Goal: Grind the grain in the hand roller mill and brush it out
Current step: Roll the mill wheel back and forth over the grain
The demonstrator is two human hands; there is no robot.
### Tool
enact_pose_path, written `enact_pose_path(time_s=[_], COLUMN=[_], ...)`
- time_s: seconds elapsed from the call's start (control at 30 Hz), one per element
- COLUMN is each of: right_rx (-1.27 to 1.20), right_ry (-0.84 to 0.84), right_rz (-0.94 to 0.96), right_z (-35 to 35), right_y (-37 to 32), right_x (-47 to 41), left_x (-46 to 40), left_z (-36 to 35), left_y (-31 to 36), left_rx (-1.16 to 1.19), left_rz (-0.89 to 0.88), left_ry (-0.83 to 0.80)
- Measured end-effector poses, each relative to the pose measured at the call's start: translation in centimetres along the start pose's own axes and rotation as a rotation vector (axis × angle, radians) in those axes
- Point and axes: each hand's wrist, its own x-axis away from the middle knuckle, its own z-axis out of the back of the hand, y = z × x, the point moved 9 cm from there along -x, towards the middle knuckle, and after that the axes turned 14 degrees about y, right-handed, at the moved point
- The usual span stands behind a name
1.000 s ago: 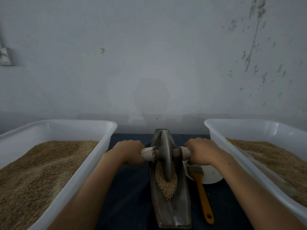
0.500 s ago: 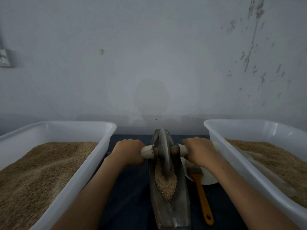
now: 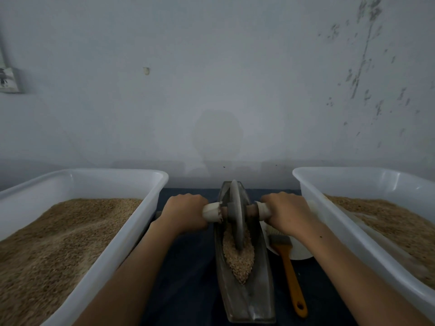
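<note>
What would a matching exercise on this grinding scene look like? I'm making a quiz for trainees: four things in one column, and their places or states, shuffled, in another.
Things:
1. brush
2. grinding wheel
3. left hand
4. left tub

Places or states:
A. holds a heap of brown grain
B. stands on edge in the trough, in the grain
C. lies right of the trough, orange handle nearest the person
D. grips one end of the wheel's axle

Pairs: 1-C, 2-B, 3-D, 4-A
</note>
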Motion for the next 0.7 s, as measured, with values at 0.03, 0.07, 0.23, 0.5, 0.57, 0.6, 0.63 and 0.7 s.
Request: enact_pose_path(time_s=[0.03,0.07,0.23,0.5,0.57,0.6,0.63,0.7], right_rx=[0.002,0.010,0.045,0.021,0.021,0.020,0.017,0.013], right_ry=[0.016,0.036,0.057,-0.223,-0.213,-0.201,-0.187,-0.129], right_rz=[-0.005,-0.004,0.020,0.036,0.034,0.032,0.028,0.017], right_z=[0.0,0.1,0.4,-0.6,-0.5,-0.4,-0.4,-0.3], right_y=[0.0,0.0,-0.2,-0.2,-0.2,-0.2,-0.2,-0.2], right_x=[0.0,0.0,-0.1,0.4,0.4,0.4,0.3,0.2], left_x=[0.0,0.1,0.3,1.2,1.0,0.9,0.7,0.5], left_z=[0.2,0.3,-0.5,-2.6,-2.4,-2.2,-1.9,-1.2], left_y=[0.1,0.1,-0.1,-0.5,-0.5,-0.5,-0.4,-0.4], left_rx=[-0.002,0.000,0.052,0.215,0.196,0.172,0.145,0.098], left_rz=[-0.007,-0.004,0.037,0.089,0.087,0.081,0.073,0.058], left_ry=[0.029,0.045,-0.080,-0.379,-0.351,-0.319,-0.280,-0.189])
